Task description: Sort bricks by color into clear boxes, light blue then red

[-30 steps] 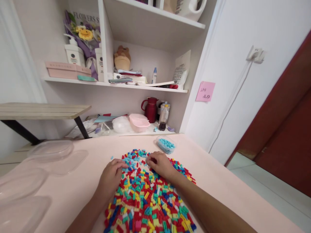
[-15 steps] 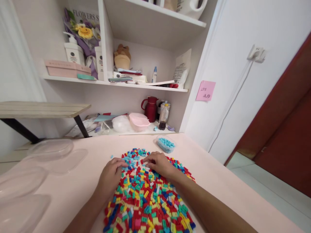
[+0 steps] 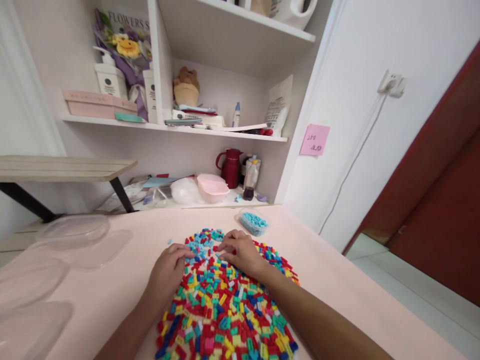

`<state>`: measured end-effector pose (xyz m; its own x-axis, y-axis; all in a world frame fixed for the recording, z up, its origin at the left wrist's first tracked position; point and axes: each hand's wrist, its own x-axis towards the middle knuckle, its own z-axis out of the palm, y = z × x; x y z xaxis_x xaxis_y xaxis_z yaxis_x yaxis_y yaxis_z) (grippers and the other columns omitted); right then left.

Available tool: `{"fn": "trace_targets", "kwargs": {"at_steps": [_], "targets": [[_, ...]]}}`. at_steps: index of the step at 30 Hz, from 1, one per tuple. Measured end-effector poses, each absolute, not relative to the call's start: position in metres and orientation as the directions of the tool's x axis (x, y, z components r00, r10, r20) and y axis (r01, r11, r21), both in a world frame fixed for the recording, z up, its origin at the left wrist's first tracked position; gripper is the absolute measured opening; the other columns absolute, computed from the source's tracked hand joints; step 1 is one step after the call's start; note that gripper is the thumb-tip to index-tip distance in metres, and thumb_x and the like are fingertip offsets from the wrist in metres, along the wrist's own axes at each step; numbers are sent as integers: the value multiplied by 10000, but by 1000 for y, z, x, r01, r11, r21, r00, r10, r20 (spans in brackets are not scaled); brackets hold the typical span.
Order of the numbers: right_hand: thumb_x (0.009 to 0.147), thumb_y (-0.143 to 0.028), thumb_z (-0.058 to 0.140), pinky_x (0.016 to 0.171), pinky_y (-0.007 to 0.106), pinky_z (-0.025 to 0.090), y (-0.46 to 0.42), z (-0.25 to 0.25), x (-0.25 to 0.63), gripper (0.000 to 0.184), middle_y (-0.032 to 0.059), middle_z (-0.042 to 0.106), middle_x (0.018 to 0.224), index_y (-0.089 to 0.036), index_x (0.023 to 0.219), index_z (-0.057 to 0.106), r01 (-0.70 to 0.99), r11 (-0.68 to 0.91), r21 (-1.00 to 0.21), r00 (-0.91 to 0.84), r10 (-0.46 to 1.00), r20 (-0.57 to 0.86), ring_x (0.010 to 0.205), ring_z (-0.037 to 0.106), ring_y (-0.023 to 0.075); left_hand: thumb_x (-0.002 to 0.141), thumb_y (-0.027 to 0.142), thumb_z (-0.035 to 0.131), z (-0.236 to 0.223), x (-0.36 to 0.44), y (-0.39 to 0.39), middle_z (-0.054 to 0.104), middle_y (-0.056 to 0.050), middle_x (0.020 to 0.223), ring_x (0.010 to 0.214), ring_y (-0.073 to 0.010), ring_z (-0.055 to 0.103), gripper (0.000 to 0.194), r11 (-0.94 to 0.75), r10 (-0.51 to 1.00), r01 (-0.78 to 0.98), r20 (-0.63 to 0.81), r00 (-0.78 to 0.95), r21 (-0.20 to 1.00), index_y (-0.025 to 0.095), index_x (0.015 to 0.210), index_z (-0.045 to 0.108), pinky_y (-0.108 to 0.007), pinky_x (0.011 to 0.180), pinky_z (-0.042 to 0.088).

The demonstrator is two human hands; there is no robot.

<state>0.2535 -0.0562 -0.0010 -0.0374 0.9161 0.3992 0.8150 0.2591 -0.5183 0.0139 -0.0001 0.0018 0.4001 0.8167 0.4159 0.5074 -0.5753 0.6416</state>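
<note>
A wide pile of small toy building bricks (image 3: 225, 310) in red, yellow, green, blue and other colours spreads over the pink tabletop. Light blue bricks (image 3: 199, 244) are gathered at its far left, between my hands. At the pile's left edge rests my left hand (image 3: 169, 267), fingers stretched and close together, their tips touching the light blue bricks. Over the far middle is my right hand (image 3: 242, 254), its fingers bent and slightly apart, with no brick visible in them. Beyond it stands a clear plastic tub (image 3: 254, 222) full of light blue bricks.
Clear plastic containers and lids (image 3: 75, 229) lie on the left of the table (image 3: 142, 250). One loose light blue brick (image 3: 170, 241) sits outside the pile. Behind are a pink bowl (image 3: 212, 187), a red jug (image 3: 231, 168), a bottle (image 3: 250, 182) and a shelf unit.
The view has shifted slightly, so everything appears a little farther left. My right hand's fingers have moved slightly; my left hand stays at the light blue bricks.
</note>
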Motion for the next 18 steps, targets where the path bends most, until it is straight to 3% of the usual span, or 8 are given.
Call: {"fn": "trace_targets", "kwargs": {"at_steps": [10,18], "targets": [[766,-130,686,844,328,409,-57,1,245,126,2,685,940,-251,761,725,823,263,-504,-24,902,432,939,578,199,792,193,415,2,13,0,720,-36,985,972,-197,669,360,-586,810,507,426,404,633,247,798,771,-347,916,523],[799,-279,732,850,334,403,-58,3,245,33,6,693,944,-257,775,738,820,249,-516,-19,912,410,949,574,204,792,211,419,3,14,0,721,-33,996,984,-201,660,352,-565,824,504,407,395,654,252,792,768,-365,927,514]]}}
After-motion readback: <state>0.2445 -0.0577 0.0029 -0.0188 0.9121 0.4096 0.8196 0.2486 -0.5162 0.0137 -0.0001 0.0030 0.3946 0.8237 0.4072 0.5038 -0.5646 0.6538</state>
